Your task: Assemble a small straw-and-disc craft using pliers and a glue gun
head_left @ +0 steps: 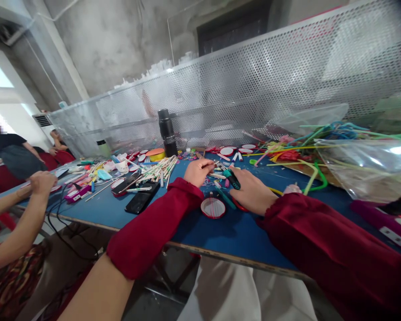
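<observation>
My left hand [198, 172] is closed, thumb and fingertips pinched on something too small to make out. My right hand [250, 191] is wrapped round pliers [233, 179] with dark green and black handles. Their metal jaws reach to the fingertips of my left hand. Below the hands, a round red-rimmed white disc [213, 208] lies near the table's front edge, with thin pink strips across it. Beside it, partly under my right hand, lies a teal stick [226, 197]. Small coloured bits are scattered beneath both hands.
Left of me lie a black phone [142, 198], a heap of paper sticks [158, 169] and a purple power strip [77, 194]. A black bottle [167, 133] stands before the perforated metal screen [240, 84]. Coloured strips and a plastic bag [367, 165] lie right. A co-worker's hands [42, 183] are far left.
</observation>
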Demonstrator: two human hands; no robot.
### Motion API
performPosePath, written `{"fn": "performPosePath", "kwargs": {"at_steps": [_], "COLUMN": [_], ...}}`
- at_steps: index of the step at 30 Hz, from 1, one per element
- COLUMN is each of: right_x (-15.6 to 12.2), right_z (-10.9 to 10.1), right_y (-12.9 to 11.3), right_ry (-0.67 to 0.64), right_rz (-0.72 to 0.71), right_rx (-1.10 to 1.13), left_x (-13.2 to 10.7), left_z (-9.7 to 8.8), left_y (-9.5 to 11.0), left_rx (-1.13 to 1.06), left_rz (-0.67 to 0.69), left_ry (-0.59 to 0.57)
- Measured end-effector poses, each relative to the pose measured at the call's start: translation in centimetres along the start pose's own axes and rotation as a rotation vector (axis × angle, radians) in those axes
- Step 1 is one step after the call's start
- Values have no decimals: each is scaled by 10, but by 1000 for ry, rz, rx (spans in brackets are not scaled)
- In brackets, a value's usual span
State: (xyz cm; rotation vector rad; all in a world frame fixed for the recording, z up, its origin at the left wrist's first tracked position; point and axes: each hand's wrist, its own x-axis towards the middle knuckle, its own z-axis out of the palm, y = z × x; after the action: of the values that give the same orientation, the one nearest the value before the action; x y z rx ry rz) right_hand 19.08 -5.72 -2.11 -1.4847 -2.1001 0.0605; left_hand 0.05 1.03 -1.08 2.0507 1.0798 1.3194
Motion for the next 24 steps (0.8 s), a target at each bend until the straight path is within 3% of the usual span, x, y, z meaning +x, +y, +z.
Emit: {"fn": "performPosePath", "kwargs": {"at_steps": [24], "right_x": [1], "right_z": [-1], "right_y": [3], "right_ry": [-7], "right_rz": [-3], "right_rx": [61], "left_x": [-1], "left_z": [0], "left_y": [2], "left_rx": [73], "left_rz": [-4], "left_ry": [-41]}}
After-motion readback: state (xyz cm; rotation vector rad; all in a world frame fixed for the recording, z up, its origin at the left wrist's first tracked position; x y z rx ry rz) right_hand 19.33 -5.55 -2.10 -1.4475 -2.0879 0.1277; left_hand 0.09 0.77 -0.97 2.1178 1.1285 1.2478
